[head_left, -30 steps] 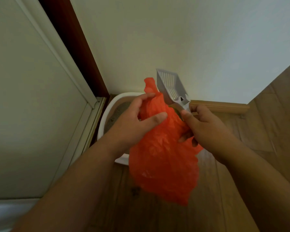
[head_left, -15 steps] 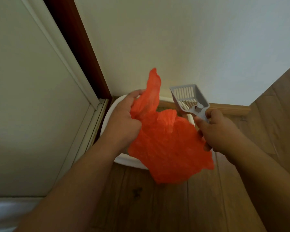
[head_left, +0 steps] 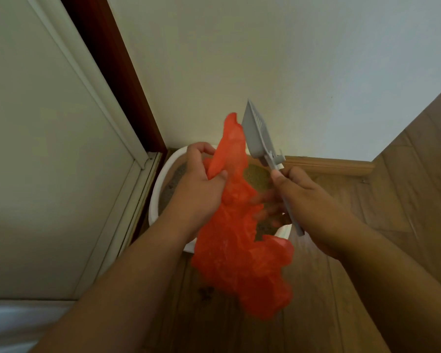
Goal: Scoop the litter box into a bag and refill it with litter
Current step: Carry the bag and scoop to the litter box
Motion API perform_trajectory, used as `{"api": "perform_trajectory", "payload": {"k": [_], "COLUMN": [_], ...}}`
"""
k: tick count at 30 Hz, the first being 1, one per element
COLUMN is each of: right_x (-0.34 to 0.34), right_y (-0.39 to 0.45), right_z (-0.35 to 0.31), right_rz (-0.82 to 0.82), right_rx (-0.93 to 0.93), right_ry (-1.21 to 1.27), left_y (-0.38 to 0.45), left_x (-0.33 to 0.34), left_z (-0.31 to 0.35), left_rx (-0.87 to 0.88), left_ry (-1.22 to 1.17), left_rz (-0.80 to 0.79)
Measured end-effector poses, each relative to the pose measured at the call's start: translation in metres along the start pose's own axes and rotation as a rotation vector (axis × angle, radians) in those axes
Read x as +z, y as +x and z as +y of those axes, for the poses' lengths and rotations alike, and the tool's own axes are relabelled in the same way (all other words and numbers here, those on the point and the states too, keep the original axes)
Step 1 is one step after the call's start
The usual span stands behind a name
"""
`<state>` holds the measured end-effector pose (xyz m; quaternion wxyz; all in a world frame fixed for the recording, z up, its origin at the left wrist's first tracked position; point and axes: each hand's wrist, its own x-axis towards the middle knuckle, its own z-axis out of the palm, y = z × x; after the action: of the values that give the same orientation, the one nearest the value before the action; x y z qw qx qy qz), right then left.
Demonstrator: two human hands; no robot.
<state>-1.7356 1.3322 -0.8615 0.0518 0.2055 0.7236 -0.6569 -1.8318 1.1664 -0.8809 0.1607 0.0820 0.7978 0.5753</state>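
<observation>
Bag (head_left: 239,256): orange plastic, thin and crumpled. My left hand (head_left: 201,184) grips it near the top, fingers and thumb curled round a bunched fold; one strip sticks up above my fist, and the rest hangs below and to the right, down in front of the floor (head_left: 405,200).

Scoop (head_left: 259,135): grey plastic, slotted, blade pointing up and away. My right hand (head_left: 308,202) is clenched on its handle, which runs down through my grasp and pokes out below. The blade stands just right of the bag's upper strip, touching or nearly so; I cannot tell which.

Litter box (head_left: 161,179): white, rounded rim, on the floor in the corner between the wall (head_left: 265,59) and the door frame (head_left: 117,80). It sits under and behind both my hands, and the bag covers much of it.

Litter (head_left: 256,175): sandy brown, visible inside the box between my two hands.
</observation>
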Motion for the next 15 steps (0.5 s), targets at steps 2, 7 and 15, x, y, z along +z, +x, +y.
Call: {"api": "perform_trajectory", "payload": {"k": [2, 7, 15], "right_x": [0.001, 0.004, 0.004], "right_y": [0.003, 0.001, -0.004], "right_z": [0.004, 0.002, 0.000], "right_rz": [0.014, -0.096, -0.312], "right_rx": [0.024, 0.037, 0.069], "right_ry": [-0.045, -0.087, -0.151], "left_y": [0.000, 0.003, 0.009], "left_x": [0.001, 0.000, -0.012], "left_z": [-0.001, 0.002, 0.011], "left_rx": [0.007, -0.080, -0.229], "left_ry": [-0.019, -0.131, -0.408], "left_rz": [0.059, 0.210, 0.297]}}
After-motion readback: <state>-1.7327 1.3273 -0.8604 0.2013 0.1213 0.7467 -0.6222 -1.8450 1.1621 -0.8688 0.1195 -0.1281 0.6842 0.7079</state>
